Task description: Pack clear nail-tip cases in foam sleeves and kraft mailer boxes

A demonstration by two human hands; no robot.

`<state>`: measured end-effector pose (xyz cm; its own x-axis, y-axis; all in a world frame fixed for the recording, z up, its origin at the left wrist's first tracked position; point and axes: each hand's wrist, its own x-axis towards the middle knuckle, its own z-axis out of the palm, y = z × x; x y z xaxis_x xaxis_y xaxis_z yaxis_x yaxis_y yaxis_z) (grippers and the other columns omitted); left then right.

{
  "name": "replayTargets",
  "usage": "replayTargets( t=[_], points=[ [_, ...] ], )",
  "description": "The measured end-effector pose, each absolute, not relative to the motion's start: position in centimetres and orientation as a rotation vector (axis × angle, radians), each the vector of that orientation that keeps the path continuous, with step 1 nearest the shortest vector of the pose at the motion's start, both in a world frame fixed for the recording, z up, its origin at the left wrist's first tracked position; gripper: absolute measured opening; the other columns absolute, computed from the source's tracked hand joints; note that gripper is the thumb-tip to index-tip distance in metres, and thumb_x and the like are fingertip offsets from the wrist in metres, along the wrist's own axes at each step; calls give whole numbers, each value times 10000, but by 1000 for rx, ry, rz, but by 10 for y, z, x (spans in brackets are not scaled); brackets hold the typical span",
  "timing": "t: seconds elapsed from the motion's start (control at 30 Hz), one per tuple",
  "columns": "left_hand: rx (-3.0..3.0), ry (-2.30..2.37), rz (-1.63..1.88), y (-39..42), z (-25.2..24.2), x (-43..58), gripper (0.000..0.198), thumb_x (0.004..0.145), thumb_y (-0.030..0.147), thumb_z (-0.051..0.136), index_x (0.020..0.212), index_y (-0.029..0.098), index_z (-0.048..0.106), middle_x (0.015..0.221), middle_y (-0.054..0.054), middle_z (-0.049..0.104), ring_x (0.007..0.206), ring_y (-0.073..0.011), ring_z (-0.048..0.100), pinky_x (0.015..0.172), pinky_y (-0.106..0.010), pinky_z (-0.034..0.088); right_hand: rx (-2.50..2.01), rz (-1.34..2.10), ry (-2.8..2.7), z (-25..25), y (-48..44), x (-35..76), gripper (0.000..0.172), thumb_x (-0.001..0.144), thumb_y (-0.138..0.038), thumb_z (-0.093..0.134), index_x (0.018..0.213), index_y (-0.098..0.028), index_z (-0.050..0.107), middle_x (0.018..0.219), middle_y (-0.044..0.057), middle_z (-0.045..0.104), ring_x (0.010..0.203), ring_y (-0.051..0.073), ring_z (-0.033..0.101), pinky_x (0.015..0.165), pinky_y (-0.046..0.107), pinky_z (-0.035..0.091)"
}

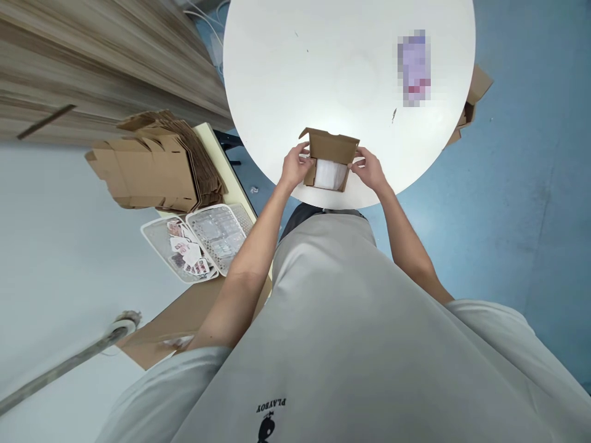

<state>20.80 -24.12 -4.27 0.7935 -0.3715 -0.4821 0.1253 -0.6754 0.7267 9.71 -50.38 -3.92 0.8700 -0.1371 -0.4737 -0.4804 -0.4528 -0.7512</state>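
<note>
A small brown cardboard box (329, 147) stands at the near edge of the round white table (341, 67), its lid flap raised. A white wrapped item (329, 175) lies inside it. My left hand (295, 166) grips the box's left side, fingers curled on the wall. On the right side, my right hand (368, 168) pinches the box's edge.
A stack of flat unfolded cardboard boxes (152, 163) lies on a side table to the left. In front of it are clear plastic trays (217, 237) with small printed cards (187, 252). A blurred object (414, 67) rests on the round table. Another carton (471, 104) sits on the blue floor.
</note>
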Motion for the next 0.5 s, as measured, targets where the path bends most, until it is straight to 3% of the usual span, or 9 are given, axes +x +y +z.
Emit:
replayTargets(
  t=[0.13, 0.3, 0.43, 0.5],
  points=[
    [2163, -218, -814, -229, -34, 196, 564, 1000, 345, 692, 1549, 231, 633, 1490, -163, 716, 1238, -287, 731, 1072, -418, 613, -2016, 434, 413, -33, -494, 76, 496, 997, -346, 692, 1478, -247, 631, 1463, 132, 704, 1148, 297, 722, 1006, 518, 670],
    [2195, -289, -719, -208, -39, 171, 503, 965, 242, 637, 1458, 242, 733, 1488, -144, 717, 1353, -294, 699, 1162, -420, 570, -2109, 464, 385, -35, -478, 51, 449, 985, -232, 622, 1432, -266, 615, 1522, 137, 639, 1154, 281, 739, 986, 499, 670],
    [2196, -282, -836, -200, -45, 148, 629, 958, 214, 597, 1582, 252, 667, 1523, -133, 716, 1294, -263, 726, 1154, -413, 574, -2232, 507, 365, -43, -472, 39, 507, 1000, -193, 549, 1500, -268, 590, 1596, 161, 592, 1193, 308, 749, 989, 525, 667],
    [2210, -327, -876, -197, -45, 136, 733, 931, 205, 629, 1662, 250, 588, 1589, -133, 687, 1377, -293, 694, 1201, -440, 550, -2272, 528, 367, -47, -472, 35, 578, 988, -176, 532, 1559, -259, 562, 1627, 176, 573, 1212, 322, 749, 975, 526, 671]
  ],
)
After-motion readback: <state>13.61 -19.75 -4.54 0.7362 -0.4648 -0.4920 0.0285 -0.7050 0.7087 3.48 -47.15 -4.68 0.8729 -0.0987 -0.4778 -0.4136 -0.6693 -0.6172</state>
